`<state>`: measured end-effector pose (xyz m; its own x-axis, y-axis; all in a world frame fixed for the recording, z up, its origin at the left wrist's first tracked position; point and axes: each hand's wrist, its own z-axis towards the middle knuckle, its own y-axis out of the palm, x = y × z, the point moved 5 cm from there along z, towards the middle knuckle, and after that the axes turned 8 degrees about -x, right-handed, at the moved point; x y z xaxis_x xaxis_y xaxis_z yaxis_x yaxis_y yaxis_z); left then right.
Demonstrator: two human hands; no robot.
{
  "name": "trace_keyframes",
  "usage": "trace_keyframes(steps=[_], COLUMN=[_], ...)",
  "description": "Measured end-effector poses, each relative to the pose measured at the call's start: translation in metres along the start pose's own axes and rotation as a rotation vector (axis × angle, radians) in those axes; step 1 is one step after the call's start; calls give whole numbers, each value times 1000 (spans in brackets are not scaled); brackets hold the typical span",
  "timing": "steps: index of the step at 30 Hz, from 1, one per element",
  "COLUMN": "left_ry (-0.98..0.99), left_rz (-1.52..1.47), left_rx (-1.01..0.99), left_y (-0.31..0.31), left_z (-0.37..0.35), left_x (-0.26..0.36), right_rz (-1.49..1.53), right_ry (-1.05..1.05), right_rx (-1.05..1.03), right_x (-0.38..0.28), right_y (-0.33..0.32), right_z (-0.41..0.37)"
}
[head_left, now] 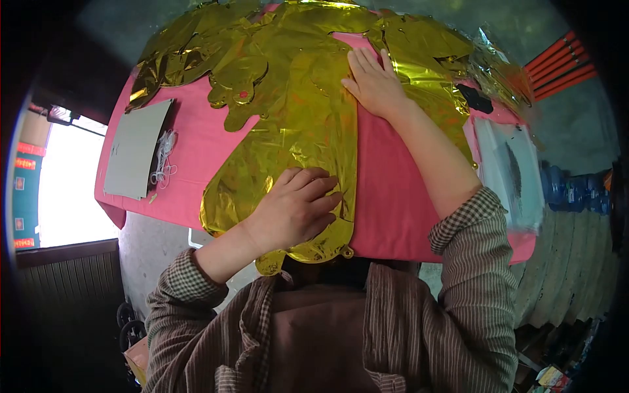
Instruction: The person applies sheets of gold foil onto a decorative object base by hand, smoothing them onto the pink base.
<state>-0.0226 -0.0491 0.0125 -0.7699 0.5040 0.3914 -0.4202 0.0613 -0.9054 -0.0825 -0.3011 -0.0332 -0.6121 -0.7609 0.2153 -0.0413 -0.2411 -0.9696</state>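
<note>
A large flat sheet of shiny gold foil (288, 141) lies over a pink cloth (400, 203) on the table, its lower end hanging at the near edge. My left hand (298, 206) rests on the lower part of the foil, fingers bent and slightly apart, with nothing visible held. Farther up and to the right, my right hand (375, 82) lies flat with its fingers spread, at the foil's edge beside a strip of pink cloth. More gold foil pieces (419, 49) spread across the far side of the table.
A stack of grey card (136, 150) lies at the table's left, with white string (164, 157) beside it. Clear plastic bags (508, 170) are at the right edge, near a black item (475, 99). Blue bottles (576, 190) stand beyond on the right.
</note>
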Motion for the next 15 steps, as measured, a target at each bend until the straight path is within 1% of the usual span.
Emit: trace_keyframes(steps=[2,6,8,9,11,15], left_ry=[1,4,9,14,7,13], left_rz=[2,17,23,22,38,21], left_rx=[5,46,53,53,49,25], left_y=[0,1,1,1,2,1], left_z=[0,-1,-1,0,-1,-1], left_x=[0,0,0,1,1,1], right_rz=[326,408,379,378,372,422], right_ry=[42,6,-46,-42,-144,-128], right_rx=[99,83,-69,-70,-81,-107], right_x=[3,-1,-12,-15,-30,-44], right_y=[-8,-29,-32,-29,-20,-17], right_z=[-6,-43,-60,-66,-75,-75])
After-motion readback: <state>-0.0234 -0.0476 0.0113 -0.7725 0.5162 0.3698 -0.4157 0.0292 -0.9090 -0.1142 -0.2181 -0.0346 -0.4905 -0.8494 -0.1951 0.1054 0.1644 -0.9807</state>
